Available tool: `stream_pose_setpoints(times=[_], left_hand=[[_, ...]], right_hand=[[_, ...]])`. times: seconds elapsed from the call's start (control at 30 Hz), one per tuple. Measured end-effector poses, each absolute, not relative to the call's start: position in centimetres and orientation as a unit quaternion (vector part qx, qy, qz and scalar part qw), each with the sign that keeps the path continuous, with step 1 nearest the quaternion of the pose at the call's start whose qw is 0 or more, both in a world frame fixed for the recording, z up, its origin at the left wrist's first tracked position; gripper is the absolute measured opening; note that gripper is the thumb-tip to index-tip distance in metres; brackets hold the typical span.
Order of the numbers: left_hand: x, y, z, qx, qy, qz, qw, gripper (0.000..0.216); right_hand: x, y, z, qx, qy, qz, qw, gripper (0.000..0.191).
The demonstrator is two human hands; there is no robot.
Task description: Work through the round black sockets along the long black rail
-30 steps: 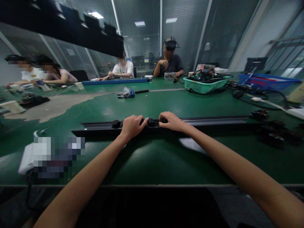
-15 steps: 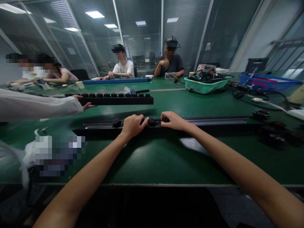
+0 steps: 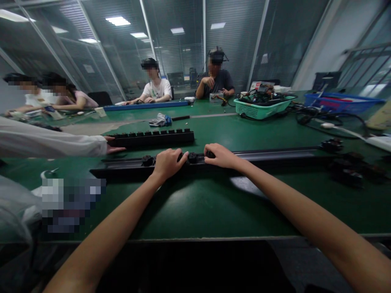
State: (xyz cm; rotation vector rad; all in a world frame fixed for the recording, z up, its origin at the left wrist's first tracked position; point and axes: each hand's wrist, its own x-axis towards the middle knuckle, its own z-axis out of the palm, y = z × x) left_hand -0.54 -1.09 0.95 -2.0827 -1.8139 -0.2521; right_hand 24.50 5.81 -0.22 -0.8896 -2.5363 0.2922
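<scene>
Green table [image 3: 195, 215]: black channel [image 3: 197, 167] lies crosswise, presumably for two-handed reach. Left hand [image 3: 167, 163] apparently steadies it, grip cannot be told; right hand [image 3: 222, 155] pinches a black module [image 3: 209, 154].

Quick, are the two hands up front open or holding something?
Left hand: curled over the black rail; its grip cannot be told.
Right hand: closed around a small black part.

No lettering, label, number or sign here is clear enough to read.
</scene>
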Motion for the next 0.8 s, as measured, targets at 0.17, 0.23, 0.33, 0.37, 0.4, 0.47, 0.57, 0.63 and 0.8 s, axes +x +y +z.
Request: stream_pose_setpoints(times=[0.17, 0.23, 0.33, 0.37, 0.4, 0.47, 0.57, 0.63, 0.8], left_hand=[[-0.52, -1.12, 1.03, -0.739, -0.642, -0.084, 0.185, 0.068], [-0.51, -1.15, 1.07, -0.740, -0.642, -0.088, 0.180, 0.068], [-0.51, -1.20, 1.13, -0.740, -0.643, -0.094, 0.171, 0.068], [-0.50, -1.21, 1.14, -0.741, -0.643, -0.095, 0.169, 0.068], [-0.50, -1.23, 1.16, -0.742, -0.642, -0.096, 0.168, 0.068], [-0.51, -1.24, 1.18, -0.743, -0.640, -0.096, 0.168, 0.068], [-0.54, -1.24, 1.18, -0.746, -0.637, -0.093, 0.173, 0.067], [-0.54, -1.25, 1.18, -0.747, -0.634, -0.092, 0.177, 0.067], [-0.44, -1.34, 1.31, -0.747, -0.635, -0.088, 0.175, 0.068]], right_hand=[[24.75, 5.90, 0.03, -0.324, -0.914, 0.111, 0.216, 0.012], [24.84, 5.90, 0.13, -0.321, -0.915, 0.114, 0.217, 0.011], [24.89, 5.87, 0.16, -0.319, -0.915, 0.115, 0.219, 0.010], [24.88, 5.84, 0.12, -0.320, -0.914, 0.114, 0.221, 0.010], [24.87, 5.80, 0.07, -0.321, -0.914, 0.112, 0.223, 0.009], [24.84, 5.69, -0.05, -0.324, -0.911, 0.108, 0.229, 0.009], [24.83, 5.55, -0.17, -0.326, -0.909, 0.103, 0.237, 0.009], [24.85, 5.55, -0.18, -0.323, -0.910, 0.105, 0.238, 0.009], [24.92, 5.86, -0.20, -0.321, -0.912, 0.107, 0.232, 0.009]])
